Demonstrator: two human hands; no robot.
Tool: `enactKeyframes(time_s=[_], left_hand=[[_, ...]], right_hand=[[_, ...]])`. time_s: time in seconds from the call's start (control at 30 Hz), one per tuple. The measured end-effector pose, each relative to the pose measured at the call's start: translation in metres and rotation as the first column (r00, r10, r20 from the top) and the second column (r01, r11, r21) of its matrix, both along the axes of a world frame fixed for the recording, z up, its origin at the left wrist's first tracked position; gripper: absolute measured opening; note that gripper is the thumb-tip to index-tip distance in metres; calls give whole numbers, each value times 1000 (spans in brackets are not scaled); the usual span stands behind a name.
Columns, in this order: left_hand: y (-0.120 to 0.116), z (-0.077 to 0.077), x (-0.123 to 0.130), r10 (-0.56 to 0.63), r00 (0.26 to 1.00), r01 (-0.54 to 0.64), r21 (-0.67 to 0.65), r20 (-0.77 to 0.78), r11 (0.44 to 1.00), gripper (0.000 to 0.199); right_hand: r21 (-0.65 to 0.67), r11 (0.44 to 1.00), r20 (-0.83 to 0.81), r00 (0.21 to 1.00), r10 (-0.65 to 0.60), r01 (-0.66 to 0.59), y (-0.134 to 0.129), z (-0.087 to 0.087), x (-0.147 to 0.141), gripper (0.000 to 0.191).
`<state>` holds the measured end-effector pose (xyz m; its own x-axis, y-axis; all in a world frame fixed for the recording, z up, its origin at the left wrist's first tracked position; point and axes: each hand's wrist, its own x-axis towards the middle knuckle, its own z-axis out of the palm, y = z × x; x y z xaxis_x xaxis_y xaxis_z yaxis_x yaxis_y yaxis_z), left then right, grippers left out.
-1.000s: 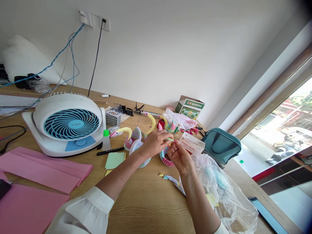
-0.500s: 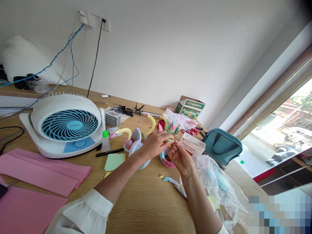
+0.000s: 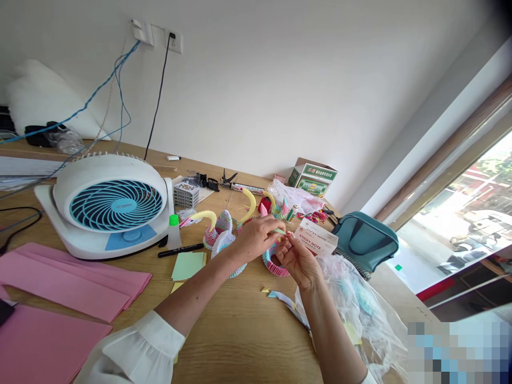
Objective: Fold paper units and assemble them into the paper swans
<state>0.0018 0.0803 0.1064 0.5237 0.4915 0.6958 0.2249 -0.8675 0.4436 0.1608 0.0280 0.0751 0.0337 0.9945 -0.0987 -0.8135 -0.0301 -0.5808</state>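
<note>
Over the table (image 3: 240, 336), left hand (image 3: 256, 236) still pinches green paper (image 3: 279, 231).

Fan (image 3: 124, 205) on surface (image 3: 240, 330), left. Black cord (image 3: 157, 101) hangs from outlet (image 3: 176, 44). Teal bag (image 3: 370, 246), right, nearer than green box (image 3: 316, 180).

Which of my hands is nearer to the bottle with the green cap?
Your left hand. It's to the right of the bottle; your right hand is farther right, beside the sticky note box.
</note>
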Motion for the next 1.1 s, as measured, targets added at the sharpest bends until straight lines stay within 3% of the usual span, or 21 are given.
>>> enactKeyframes(time_s=[0.33, 0.53, 0.73, 0.93, 1.1], left_hand=[[-1, 0, 3, 6, 999, -4, -49, 41, 999, 17], [0, -2, 3, -14, 997, 17, -40, 73, 999, 19], [0, -2, -4, 46, 998, -45, -44, 39, 998, 23], [-1, -2, -9, 47, 998, -37, -168, 53, 985, 20], [-1, -3, -8, 36, 995, -15, -219, 94, 976, 10]], right_hand=[[80, 984, 179, 969, -170, 158, -3, 4, -8, 16], [169, 965, 367, 896, -250, 200, -6, 8, -7, 24], [294, 919, 588, 708, -391, 264, -5, 19, -4, 18], [483, 860, 750, 430, -503, 163, -5, 30, 2, 16], [532, 843, 796, 290, -531, 83, -5, 34, 4, 17]])
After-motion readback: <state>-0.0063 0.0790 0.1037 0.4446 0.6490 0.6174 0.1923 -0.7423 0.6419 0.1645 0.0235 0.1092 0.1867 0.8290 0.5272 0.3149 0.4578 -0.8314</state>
